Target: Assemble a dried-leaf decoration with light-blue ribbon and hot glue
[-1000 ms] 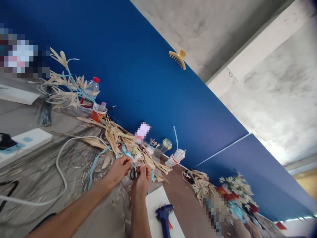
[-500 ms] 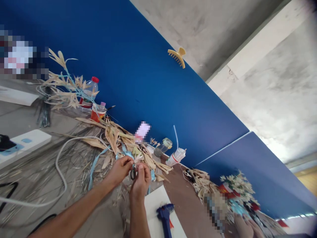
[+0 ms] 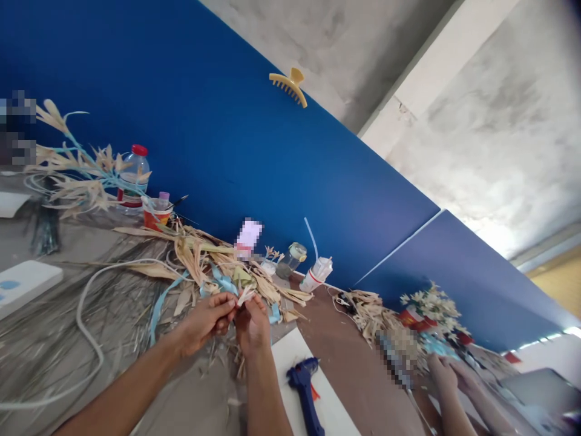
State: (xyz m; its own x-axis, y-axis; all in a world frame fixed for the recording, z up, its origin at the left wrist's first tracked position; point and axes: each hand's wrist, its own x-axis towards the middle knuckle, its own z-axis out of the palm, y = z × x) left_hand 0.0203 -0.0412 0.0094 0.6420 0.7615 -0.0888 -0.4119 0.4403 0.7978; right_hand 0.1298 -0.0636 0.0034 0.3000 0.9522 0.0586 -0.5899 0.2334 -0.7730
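Observation:
Both my hands meet over a heap of dried straw leaves (image 3: 218, 260) on the table. My left hand (image 3: 206, 318) pinches a small pale dried-leaf piece (image 3: 245, 295) between thumb and fingers. My right hand (image 3: 252, 324) is closed on the same piece from the other side. Light blue ribbon (image 3: 166, 293) curls through the straw just left of my hands. A blue glue gun (image 3: 305, 384) lies on a white board (image 3: 327, 406) right below my right wrist.
A white cable (image 3: 86, 330) loops across the grey table at left. A bottle (image 3: 131, 178) with a red cap, an orange cup (image 3: 154, 215), a glass jar (image 3: 293, 257) and a plastic cup with a straw (image 3: 318, 272) stand along the blue partition (image 3: 227, 139). Another person's hands (image 3: 447, 375) work at lower right.
The view has swung, so everything sits lower and further left in the picture. My hands stay together on the leaf piece; the black scissors seen between them earlier no longer show.

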